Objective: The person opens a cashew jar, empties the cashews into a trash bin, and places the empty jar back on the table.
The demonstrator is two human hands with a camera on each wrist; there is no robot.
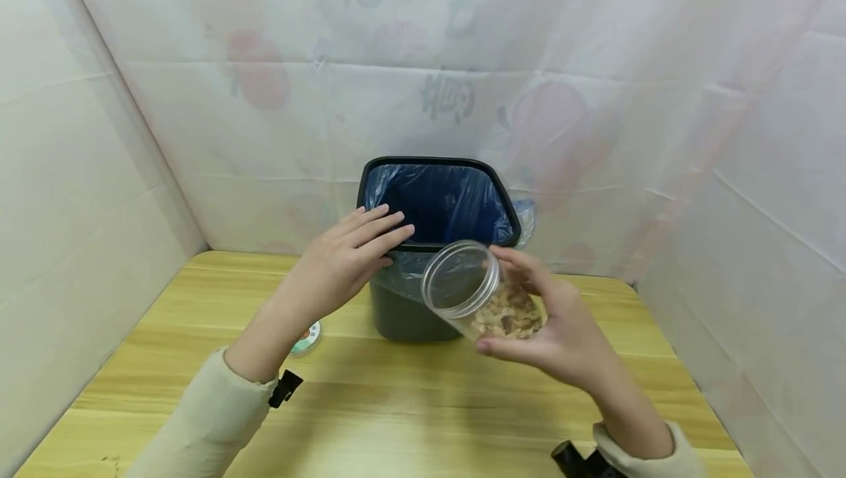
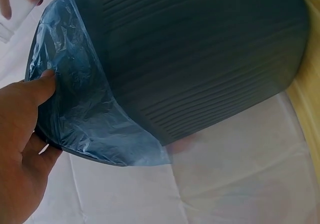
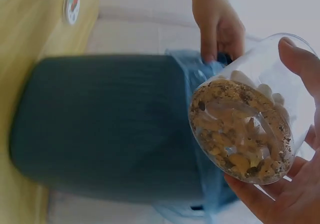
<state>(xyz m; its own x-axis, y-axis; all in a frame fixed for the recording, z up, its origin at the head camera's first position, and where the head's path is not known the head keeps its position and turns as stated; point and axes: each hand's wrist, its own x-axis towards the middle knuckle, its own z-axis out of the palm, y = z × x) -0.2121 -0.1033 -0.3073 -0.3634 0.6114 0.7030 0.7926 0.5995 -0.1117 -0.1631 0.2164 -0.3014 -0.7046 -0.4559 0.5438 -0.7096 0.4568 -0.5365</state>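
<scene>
A dark trash can (image 1: 413,309) lined with a thin blue plastic bag (image 2: 105,119) stands upright on the table. My left hand (image 1: 346,258) holds its near left rim, the thumb outside over the bag and the fingers across the edge. In my right hand (image 1: 562,324) is a clear plastic jar (image 1: 463,283), tilted with its open mouth toward the left hand and just in front of the can's rim. Brown and tan dry scraps (image 3: 245,134) lie in the lower part of the jar. What lies deep in the can is too dark to tell.
On the wooden table (image 1: 370,419), left of the can and partly behind the left forearm, lies a round lid-like disc (image 1: 307,338) with a coloured label. White printed cloth (image 1: 297,118) hangs close behind the can, and plain cloth walls flank the table.
</scene>
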